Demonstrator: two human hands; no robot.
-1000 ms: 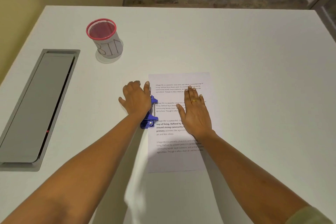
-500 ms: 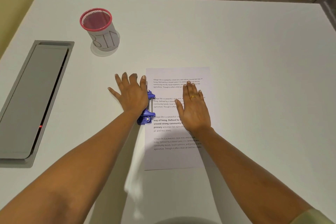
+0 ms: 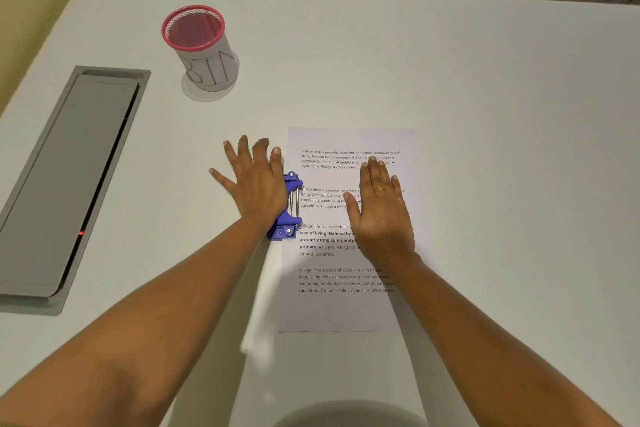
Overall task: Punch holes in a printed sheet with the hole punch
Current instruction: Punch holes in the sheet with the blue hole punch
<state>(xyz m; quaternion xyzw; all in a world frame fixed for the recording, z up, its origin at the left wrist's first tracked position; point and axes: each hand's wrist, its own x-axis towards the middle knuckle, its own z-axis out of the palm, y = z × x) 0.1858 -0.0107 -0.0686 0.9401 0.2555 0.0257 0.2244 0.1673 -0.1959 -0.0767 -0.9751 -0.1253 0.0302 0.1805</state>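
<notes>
Left hand [image 3: 256, 184] flat, my fingers spread, palm pressing down on punch [image 3: 284, 228], which it mostly hides. My right hand [image 3: 381, 215] flat too, fingers straight and close together, pressing sheet [image 3: 346, 308] down mid-page; gold ring [image 3: 380, 188] on one finger. Punch is blue, at sheet's left edge about halfway up, touching it. Sheet lies flat on white surface [image 3: 485, 114], print up, four text blocks. Further left, grey hatch [image 3: 69, 177] set into surface, small red light along its slit. Farthest, red-rimmed mesh cup [image 3: 204, 48] stands upright, well apart from sheet.
</notes>
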